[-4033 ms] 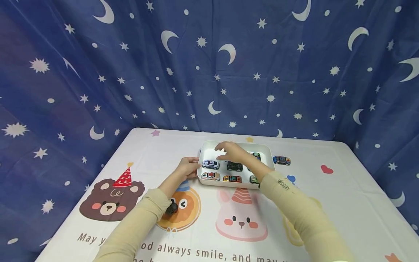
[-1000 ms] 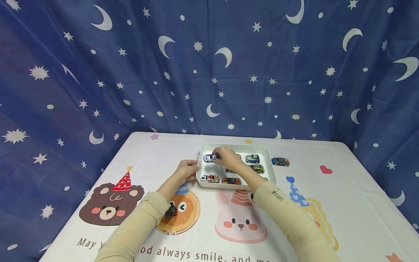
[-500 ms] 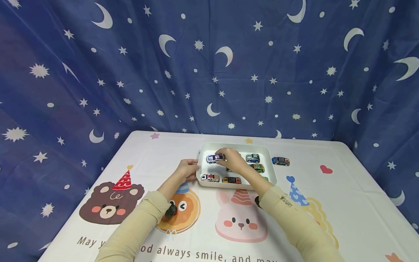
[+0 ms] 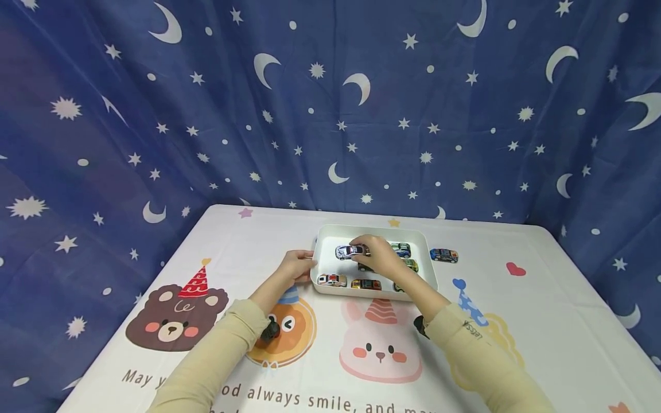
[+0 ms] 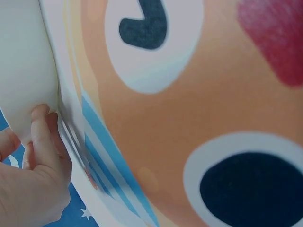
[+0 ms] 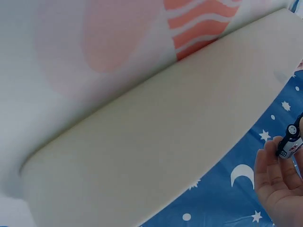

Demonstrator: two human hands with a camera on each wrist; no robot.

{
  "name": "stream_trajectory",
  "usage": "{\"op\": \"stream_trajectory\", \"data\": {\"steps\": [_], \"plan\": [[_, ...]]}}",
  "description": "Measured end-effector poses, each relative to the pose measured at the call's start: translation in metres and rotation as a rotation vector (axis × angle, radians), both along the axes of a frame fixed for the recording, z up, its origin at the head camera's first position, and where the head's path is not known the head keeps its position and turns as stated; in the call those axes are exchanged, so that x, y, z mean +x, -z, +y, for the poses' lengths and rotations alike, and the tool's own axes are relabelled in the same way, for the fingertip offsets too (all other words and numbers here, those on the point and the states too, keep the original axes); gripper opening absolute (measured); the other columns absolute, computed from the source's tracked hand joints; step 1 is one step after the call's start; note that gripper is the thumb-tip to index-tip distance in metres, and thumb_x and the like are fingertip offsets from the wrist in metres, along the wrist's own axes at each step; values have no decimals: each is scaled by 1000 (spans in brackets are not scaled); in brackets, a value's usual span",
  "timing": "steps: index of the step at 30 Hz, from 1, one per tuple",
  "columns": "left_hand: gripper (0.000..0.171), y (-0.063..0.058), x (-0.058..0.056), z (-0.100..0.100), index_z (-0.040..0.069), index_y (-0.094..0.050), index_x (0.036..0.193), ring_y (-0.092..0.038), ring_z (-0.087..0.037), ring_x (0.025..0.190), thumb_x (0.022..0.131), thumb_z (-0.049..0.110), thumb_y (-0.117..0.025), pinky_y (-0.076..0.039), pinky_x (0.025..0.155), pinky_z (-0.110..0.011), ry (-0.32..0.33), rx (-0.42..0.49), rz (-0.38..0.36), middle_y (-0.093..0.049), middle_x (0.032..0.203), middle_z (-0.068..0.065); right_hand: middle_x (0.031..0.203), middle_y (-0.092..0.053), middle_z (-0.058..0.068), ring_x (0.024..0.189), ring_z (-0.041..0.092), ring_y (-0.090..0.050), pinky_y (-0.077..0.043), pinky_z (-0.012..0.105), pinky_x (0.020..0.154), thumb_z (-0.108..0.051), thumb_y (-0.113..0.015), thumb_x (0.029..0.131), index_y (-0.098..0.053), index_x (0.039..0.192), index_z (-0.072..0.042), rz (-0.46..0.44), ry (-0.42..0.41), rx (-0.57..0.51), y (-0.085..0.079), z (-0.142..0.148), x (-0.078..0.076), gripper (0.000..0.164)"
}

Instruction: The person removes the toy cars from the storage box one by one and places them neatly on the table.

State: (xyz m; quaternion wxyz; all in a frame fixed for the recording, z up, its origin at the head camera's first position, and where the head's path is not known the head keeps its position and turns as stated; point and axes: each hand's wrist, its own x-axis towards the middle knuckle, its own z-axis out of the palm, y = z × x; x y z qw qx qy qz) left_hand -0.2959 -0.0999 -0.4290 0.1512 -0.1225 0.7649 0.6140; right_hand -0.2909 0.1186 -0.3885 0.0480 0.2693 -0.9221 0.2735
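Observation:
My right hand [image 4: 381, 255] pinches a white-and-purple toy car [image 4: 343, 252] over the back left part of a white tray [image 4: 325, 265]. The right wrist view shows this car [image 6: 289, 145] between the thumb side and fingers of the hand [image 6: 281, 187]. At the tray's left end, my left hand [image 4: 295, 265] holds its wall. Close up, the left hand's fingers [image 5: 41, 130] lie against the tray corner [image 5: 28, 71]. A white-and-red car [image 4: 332, 280] and an orange-red car [image 4: 366, 284] lie along the front wall. A dark car [image 4: 364, 267] is partly hidden under my right hand.
In the tray's right part are a blue-and-green car [image 4: 400, 249] and a green-and-yellow car [image 4: 411, 264], both partly covered. Another blue car [image 4: 444, 255] stands on the tablecloth just right of the tray. A starry blue curtain [image 4: 392, 172] hangs behind the table.
Four seconds ago the right hand was empty above the tray and the white-and-purple car lay inside. Now it holds that car and, over the last second, has shifted right. The left hand stays put.

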Motion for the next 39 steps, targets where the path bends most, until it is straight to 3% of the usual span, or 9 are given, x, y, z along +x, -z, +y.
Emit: {"op": "stream_trajectory", "data": {"steps": [10, 17, 27, 34, 39], "plan": [[41, 1, -3, -1, 1, -51, 132, -61, -9, 65, 91, 5, -57, -58, 57, -20, 14, 14, -6, -62, 116, -20, 119, -65, 16, 110, 32, -60, -52, 44, 93, -10, -69, 84, -63, 117, 1, -25, 5, -18, -2, 20, 16, 35], [42, -1, -3, -3, 0, -50, 133, -63, -11, 69, 91, 4, -57, -60, 64, -24, 20, 22, -13, -60, 120, -21, 117, -65, 15, 108, 30, -60, -53, 45, 90, -12, -69, 85, -63, 117, -2, -44, 34, 2, -9, 32, 26, 35], [42, -2, -1, -1, 0, -50, 132, -61, -10, 68, 92, 4, -57, -60, 64, -24, 19, 20, -18, -60, 117, -19, 117, -65, 18, 110, 35, -59, -52, 47, 93, -9, -70, 84, -62, 117, 2, 5, 16, 6, -7, 51, 29, 36], [40, 3, -4, -3, 1, -52, 130, -62, -8, 65, 91, 5, -58, -59, 61, -22, 22, -1, -10, -64, 113, -20, 113, -66, 18, 94, 29, -64, -56, 41, 79, -10, -69, 84, -63, 116, 2, 4, 24, 18, -7, 63, 31, 34], [40, 2, -5, -3, 1, -52, 131, -62, -8, 66, 91, 6, -58, -59, 62, -23, 31, -2, -8, -63, 115, -20, 116, -64, 20, 102, 34, -62, -56, 45, 84, -11, -68, 85, -62, 118, 2, -9, 44, 17, -8, 74, 35, 35]]}}
